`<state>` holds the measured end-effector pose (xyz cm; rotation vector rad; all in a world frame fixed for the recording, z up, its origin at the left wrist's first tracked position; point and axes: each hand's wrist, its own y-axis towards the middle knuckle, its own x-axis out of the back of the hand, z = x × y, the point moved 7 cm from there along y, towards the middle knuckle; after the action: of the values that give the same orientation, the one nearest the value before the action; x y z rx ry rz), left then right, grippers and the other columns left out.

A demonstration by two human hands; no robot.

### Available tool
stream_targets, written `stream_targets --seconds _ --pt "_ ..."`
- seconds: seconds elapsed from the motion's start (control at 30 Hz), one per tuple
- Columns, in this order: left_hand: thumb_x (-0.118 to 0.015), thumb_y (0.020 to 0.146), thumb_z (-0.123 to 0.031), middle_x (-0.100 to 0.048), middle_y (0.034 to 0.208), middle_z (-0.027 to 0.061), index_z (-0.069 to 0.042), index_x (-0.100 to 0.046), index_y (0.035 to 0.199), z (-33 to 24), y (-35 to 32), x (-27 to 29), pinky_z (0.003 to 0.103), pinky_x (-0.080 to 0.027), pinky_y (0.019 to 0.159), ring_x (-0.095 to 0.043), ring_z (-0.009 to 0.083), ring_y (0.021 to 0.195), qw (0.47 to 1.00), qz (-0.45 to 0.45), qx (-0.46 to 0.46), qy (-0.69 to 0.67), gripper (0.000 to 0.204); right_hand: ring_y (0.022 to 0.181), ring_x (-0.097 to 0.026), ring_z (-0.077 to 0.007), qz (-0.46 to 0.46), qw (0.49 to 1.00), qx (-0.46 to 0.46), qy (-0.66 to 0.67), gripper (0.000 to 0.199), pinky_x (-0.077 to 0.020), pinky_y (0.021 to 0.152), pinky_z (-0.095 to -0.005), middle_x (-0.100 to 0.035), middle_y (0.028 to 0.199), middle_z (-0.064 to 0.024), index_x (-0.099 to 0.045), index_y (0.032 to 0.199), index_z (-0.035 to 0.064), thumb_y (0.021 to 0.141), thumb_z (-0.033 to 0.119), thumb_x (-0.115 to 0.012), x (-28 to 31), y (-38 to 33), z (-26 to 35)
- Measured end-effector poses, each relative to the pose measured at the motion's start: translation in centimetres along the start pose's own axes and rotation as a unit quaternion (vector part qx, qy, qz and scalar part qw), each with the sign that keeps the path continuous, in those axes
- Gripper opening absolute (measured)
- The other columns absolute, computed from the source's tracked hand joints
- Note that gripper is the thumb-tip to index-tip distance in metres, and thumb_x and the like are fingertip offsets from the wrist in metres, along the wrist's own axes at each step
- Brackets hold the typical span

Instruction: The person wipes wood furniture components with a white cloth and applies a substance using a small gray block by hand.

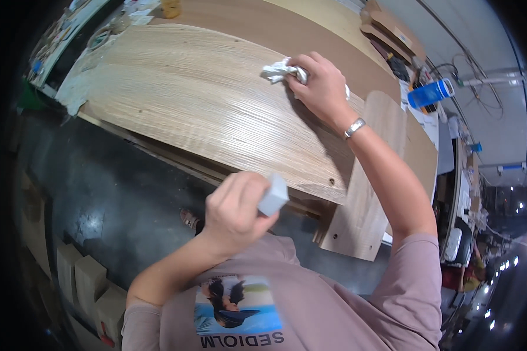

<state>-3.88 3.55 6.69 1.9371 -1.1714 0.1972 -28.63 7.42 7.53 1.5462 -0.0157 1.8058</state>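
A large wood-grain panel (181, 99) lies flat on the workbench, with small holes near its edges. Over its far right part, my right hand (322, 85) is closed around a crumpled white cloth (278, 71), which sits at the panel's surface. My left hand (234, 205) is off the panel, in front of its near edge. It grips a pale grey-white block (274, 196) between thumb and fingers. A narrower wood-grain board (380, 152) lies beside the panel's right end, under my right forearm.
A blue bottle (430, 93) and a cardboard box (392, 29) are at the far right of the bench. At the far left are a yellowish container (171, 8) and a roll of tape (98, 38). Several boxes (91, 278) stand on the floor at lower left.
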Motion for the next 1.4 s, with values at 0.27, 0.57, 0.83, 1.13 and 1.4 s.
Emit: stream_targets --seconds 0.27,0.57,0.83,1.13,1.4 --pt "-0.077 0.061 -0.014 -0.062 0.095 0.0141 -0.002 -0.06 0.095 -8.0 0.1 -11.1 0.037 -0.055 0.066 -0.064 0.0292 0.081 0.979 0.128 -0.153 -0.036 0.039 0.098 -0.064 -0.0302 0.072 0.996 -0.048 0.003 0.026 -0.0515 0.085 -0.0428 -0.066 0.1 -0.0079 -0.072 0.106 0.0171 0.083 0.029 -0.073 -0.2 -0.3 -1.2" --pt "-0.073 0.066 0.0 -0.068 0.103 0.0164 -0.001 -0.065 0.111 -3.6 4.4 -1.3 0.036 -0.056 0.076 -0.069 0.0328 0.091 0.99 0.067 -0.035 -0.119 0.045 0.118 -0.054 -0.0311 0.048 0.993 -0.011 0.107 0.033 -0.0454 0.1 -0.0414 -0.064 0.121 -0.0092 -0.074 0.113 0.0179 0.084 0.032 -0.073 -0.6 -1.2 -1.4" --pt "-0.068 0.072 0.007 -0.065 0.096 0.0159 -0.004 -0.058 0.112 -1.8 11.7 4.3 0.044 -0.051 0.079 -0.064 0.0346 0.09 0.986 0.05 -0.102 0.119 0.043 0.105 -0.053 -0.0247 0.124 0.949 0.17 0.234 0.048 -0.0448 0.095 -0.0406 -0.066 0.105 -0.008 -0.075 0.114 0.0105 0.074 0.034 -0.084 8.9 -0.7 7.3" --pt "-0.076 0.075 0.002 -0.067 0.098 0.0158 0.0 -0.058 0.116 -1.0 13.1 1.3 0.038 -0.055 0.081 -0.069 0.0297 0.092 0.99 0.13 -0.048 -0.019 0.045 0.071 -0.063 -0.018 0.025 0.947 0.0 0.321 0.023 -0.0546 0.067 -0.0306 -0.068 0.084 -0.0072 -0.073 0.096 0.0021 0.073 0.006 -0.072 10.4 -3.9 3.6" --pt "-0.081 0.074 -0.018 -0.062 0.111 0.0123 -0.007 -0.065 0.115 2.8 14.6 -4.8 0.044 -0.044 0.098 -0.055 0.03 0.113 0.962 0.152 -0.094 0.206 0.046 0.074 -0.067 -0.013 -0.16 0.788 -0.234 0.547 0.028 -0.0539 0.062 -0.0246 -0.067 0.095 -0.0108 -0.049 0.114 0.0021 0.088 0.003 -0.06 7.6 -7.7 -7.0"
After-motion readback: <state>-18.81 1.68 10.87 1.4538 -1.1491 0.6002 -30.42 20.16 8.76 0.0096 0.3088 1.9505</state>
